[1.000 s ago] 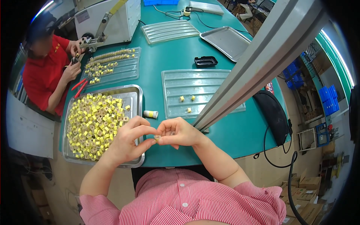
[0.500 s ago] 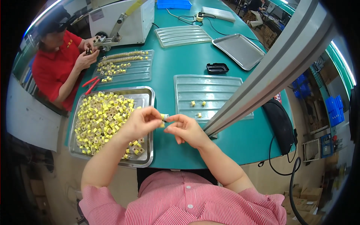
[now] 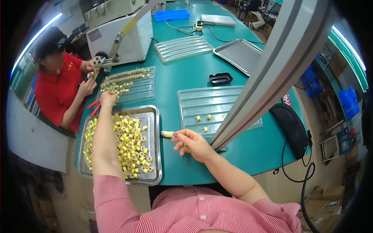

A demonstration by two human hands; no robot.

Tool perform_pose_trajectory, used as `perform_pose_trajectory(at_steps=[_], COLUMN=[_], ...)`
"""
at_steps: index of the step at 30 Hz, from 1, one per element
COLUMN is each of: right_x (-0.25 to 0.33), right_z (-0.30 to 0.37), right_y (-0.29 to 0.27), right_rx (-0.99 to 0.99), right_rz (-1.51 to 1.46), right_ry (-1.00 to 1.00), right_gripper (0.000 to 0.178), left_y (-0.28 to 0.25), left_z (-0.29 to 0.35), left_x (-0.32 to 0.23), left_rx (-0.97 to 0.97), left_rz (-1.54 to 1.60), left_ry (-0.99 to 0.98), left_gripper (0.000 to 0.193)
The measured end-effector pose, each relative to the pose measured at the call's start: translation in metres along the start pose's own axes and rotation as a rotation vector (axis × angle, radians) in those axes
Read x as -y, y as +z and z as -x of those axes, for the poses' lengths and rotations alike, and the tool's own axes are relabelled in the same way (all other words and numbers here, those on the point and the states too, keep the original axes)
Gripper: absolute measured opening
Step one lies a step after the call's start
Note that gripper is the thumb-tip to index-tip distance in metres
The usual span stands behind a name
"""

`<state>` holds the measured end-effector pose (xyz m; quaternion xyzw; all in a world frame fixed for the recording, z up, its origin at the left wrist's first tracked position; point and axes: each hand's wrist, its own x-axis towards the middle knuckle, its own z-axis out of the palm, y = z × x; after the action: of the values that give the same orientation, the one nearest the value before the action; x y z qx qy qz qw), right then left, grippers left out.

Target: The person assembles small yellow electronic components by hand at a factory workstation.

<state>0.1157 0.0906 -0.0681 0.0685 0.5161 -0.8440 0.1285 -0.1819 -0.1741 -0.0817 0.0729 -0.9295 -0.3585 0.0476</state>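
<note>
My left hand (image 3: 109, 98) is stretched over the far rim of a metal tray (image 3: 158, 155), beside a clear ribbed tray (image 3: 144, 93) with rows of small yellow-wrapped coils (image 3: 125, 86). Its fingers are pinched together; what they hold is hidden. A loose heap of the same yellow parts (image 3: 132, 145) fills the metal tray, partly behind my left forearm. My right hand (image 3: 193, 144) hovers above the green table with its fingers loosely bent and apart. Just left of its index fingertip is a small white and yellow tube (image 3: 167, 134). Thin lines between the right fingers are too small to make out.
A second ribbed tray (image 3: 202, 101) holds three yellow parts. A metal post (image 3: 268, 77) rises to the right, next to a black case (image 3: 288, 130). Red-handled pliers (image 3: 94, 106) lie at the left, near a co-worker (image 3: 58, 85) at a machine (image 3: 120, 42). A black plastic shell (image 3: 220, 78) lies farther back.
My left hand has left my right hand and moved left and away to the coil rows. The right hand stays near the tube, its fingers more spread. The view has tilted up slightly.
</note>
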Motion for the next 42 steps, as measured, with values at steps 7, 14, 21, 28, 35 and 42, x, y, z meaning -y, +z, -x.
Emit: perform_pose_trajectory(at_steps=[7,14,21,28,35,42], right_x=[-0.005,-0.006,-0.007,-0.004,-0.005,-0.002], right_z=[0.0,-0.008,-0.01,-0.002,-0.003,0.001], right_y=[-0.003,0.001,-0.004,0.002,-0.002,-0.003], right_rx=[0.004,0.032,0.079,0.131,0.182,0.162], right_rz=[-0.029,-0.427,-0.483,-0.457,-0.411,-0.081], right_ry=[0.007,-0.076,-0.098,-0.069,0.03,0.042], right_gripper=[0.027,0.039,0.049,0.056,0.046,0.023], left_y=[-0.002,-0.024,-0.001,0.011,-0.001,-0.017], left_z=[-0.001,0.107,0.262,0.271,0.253,0.244], left_x=[-0.002,-0.094,-0.112,-0.099,-0.098,-0.105], left_rx=[0.095,0.091,0.306,0.236,0.307,0.452], left_rz=[-0.126,-0.023,0.046,0.045,0.135,0.131], left_ry=[-0.097,0.71,1.218,1.214,1.115,0.999], left_gripper=[0.021,0.022,0.024,0.015,0.01,0.011])
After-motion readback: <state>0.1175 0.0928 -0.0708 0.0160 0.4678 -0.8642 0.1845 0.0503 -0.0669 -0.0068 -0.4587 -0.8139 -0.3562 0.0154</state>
